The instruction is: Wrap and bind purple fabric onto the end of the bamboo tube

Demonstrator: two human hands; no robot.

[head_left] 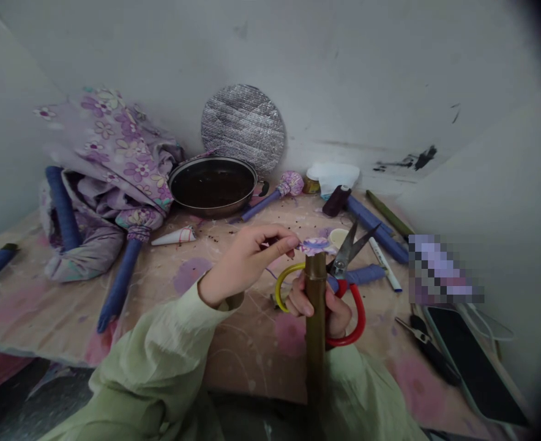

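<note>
The left hand (247,260) pinched the edge of a purple floral cloth scrap (316,246) atop an upright bamboo tube (316,288), which the right hand (303,300) clenched along with a pair of scissors (346,254) above the desk (252,324).

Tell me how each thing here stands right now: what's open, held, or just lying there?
left hand: pinching the fabric scrap
fabric scrap: purple floral, on top of the tube
right hand: closed around the bamboo tube
bamboo tube: held upright
scissors: blades open
metal pan: upright, dark contents
phone: lying down, screen dark
floral cloth: crumpled in a heap
</note>
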